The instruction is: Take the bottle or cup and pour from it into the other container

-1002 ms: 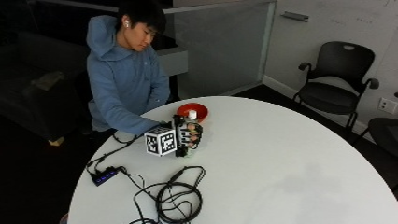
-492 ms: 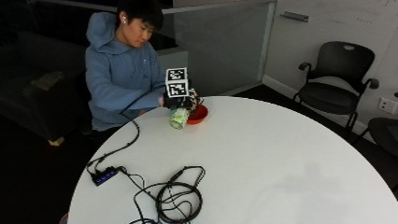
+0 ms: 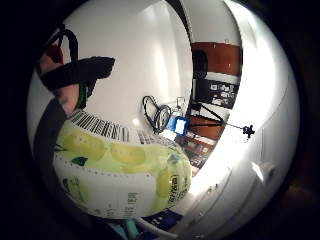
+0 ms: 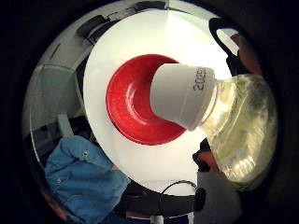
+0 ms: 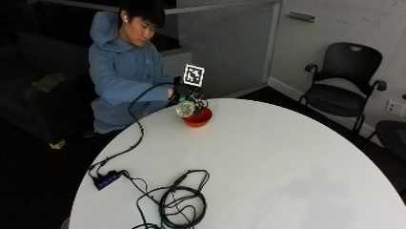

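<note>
One bottle (image 4: 233, 126) tilted above red bowl (image 4: 133, 100)

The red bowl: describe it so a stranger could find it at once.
Start at the round white table and go to the edge nearest the seated person. The red bowl sits there, under the tilted bottle that the gloved right hand holds. It is the only red thing on the table, far from the black cables.
</note>
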Motion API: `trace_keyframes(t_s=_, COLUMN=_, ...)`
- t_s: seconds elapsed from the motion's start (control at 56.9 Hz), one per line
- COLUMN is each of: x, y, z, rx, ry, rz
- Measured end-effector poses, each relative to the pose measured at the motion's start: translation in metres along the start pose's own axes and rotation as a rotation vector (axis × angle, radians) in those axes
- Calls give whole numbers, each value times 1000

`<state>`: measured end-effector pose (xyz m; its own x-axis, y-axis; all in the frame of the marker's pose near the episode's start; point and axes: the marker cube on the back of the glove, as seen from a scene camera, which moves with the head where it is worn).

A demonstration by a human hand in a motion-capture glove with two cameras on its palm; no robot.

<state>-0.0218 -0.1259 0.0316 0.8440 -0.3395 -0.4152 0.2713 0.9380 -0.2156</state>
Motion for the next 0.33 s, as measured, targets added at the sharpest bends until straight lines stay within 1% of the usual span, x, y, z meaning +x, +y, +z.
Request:
trace_keyframes(t_s=0.018, x=-2, y=1, z=1, rx=-7, ry=20, rz=-29)
trace_keyframes(t_s=0.035, x=-6, y=0, z=2, rx=-14, ry=28, rz=-24)
trace_keyframes(t_s=0.088, x=-19, y=-7, z=2, rx=-28, ry=8, rz=88)
trace_keyframes(t_s=0.105, x=-21, y=-7, z=3, rx=-31, ry=16, rz=89)
trace_keyframes(t_s=0.158, x=-17, y=-5, z=6, rx=-43, ry=43, rz=6)
trace_keyframes(t_s=0.228, x=-18, y=-4, z=8, rx=-50, ry=65, rz=-48)
trace_keyframes(t_s=0.264, x=-16, y=-3, z=10, rx=-46, ry=91, rz=-43)
trace_keyframes(t_s=0.334, x=-22, y=-6, z=8, rx=-25, ry=40, rz=22)
